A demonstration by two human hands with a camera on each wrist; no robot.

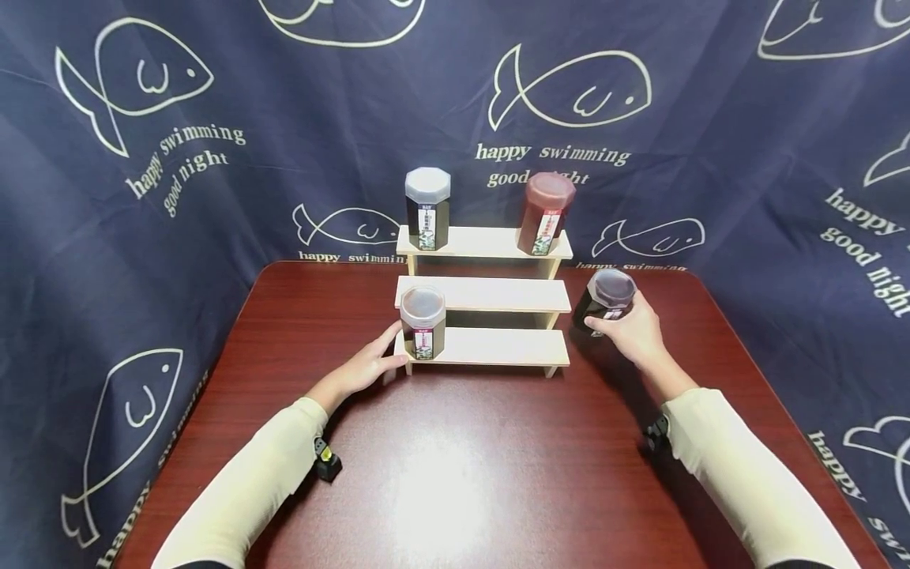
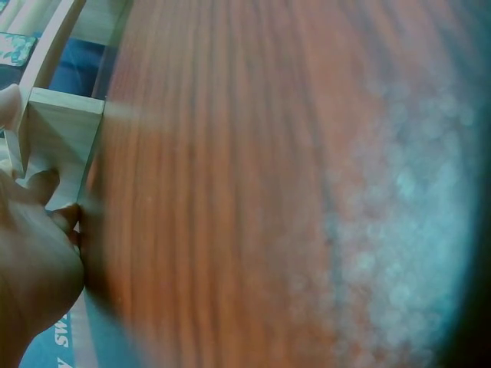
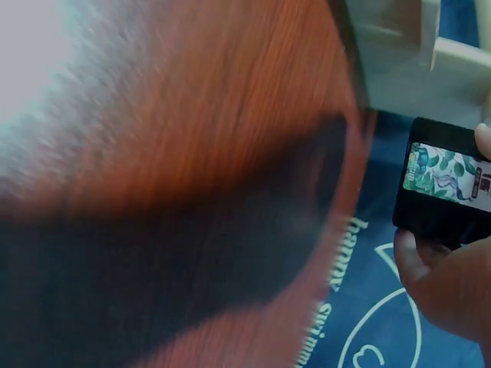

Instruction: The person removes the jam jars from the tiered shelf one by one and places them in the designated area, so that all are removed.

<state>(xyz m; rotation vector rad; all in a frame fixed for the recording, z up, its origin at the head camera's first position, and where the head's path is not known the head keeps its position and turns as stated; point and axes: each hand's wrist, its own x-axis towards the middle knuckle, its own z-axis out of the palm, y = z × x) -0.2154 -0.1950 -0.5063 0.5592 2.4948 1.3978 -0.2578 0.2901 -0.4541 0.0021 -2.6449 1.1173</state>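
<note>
The right hand [image 1: 633, 330] curls its fingers round a dark jar [image 1: 605, 301] with a clear grey lid, held just right of the three-step wooden shelf [image 1: 490, 294]. Only the right wrist view shows that jar's leaf-printed label [image 3: 447, 177], with a fingertip [image 3: 410, 257] pressed on the jar's edge. The left hand [image 1: 370, 363] lies with straight fingers against the shelf's near left corner, beside a grey-lidded jar [image 1: 423, 322] on the lowest step. The top step carries a white-lidded jar [image 1: 427, 208] and a red jar [image 1: 545, 213]. The table [image 1: 455, 474] is glossy reddish-brown wood. Behind it hangs a navy fish-print cloth [image 1: 142, 197].
</note>
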